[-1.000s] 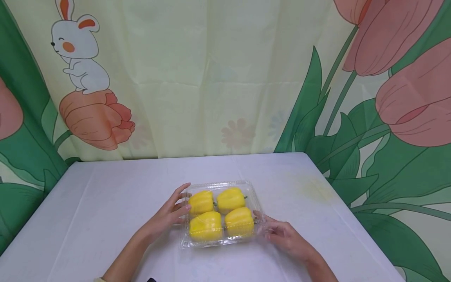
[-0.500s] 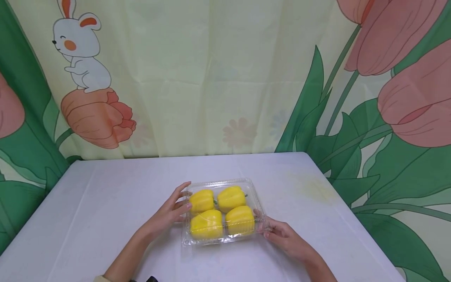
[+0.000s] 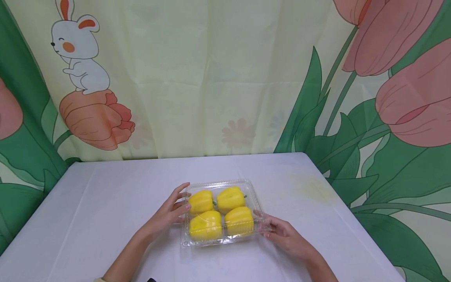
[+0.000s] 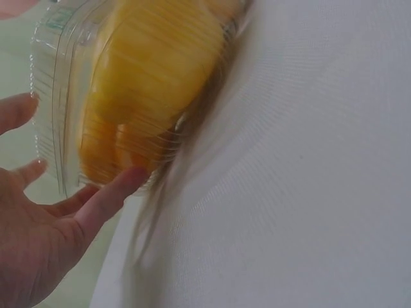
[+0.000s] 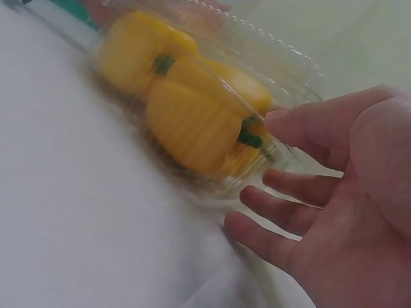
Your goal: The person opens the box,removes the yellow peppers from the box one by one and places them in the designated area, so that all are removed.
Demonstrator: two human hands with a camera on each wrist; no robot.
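Note:
A clear plastic clamshell box [image 3: 225, 239] holds several yellow bell peppers [image 3: 206, 225] with green stems. It lies slightly turned on the white tabletop, its lid down over the peppers. At the box's left side, my left hand [image 3: 167, 215] touches the wall and rim with spread, fairly straight fingers [image 4: 115, 192]. On the other side my right hand [image 3: 285, 237] pinches the near right corner. The right wrist view shows the right thumb at the lid's rim and the other fingers [image 5: 276, 212] stretched beneath it, beside the wall.
A white cloth covers the table [image 3: 116, 196], whose far edge meets a printed curtain [image 3: 176, 78] with a rabbit and large tulips. A small dark object [image 3: 151, 279] shows at the bottom edge of the head view. A pale yellow stain [image 3: 317, 188] marks the cloth on the right.
The box has slid very slightly away from me over the last second. Both hands keep nearly the same places at its sides, and the head view sways a little.

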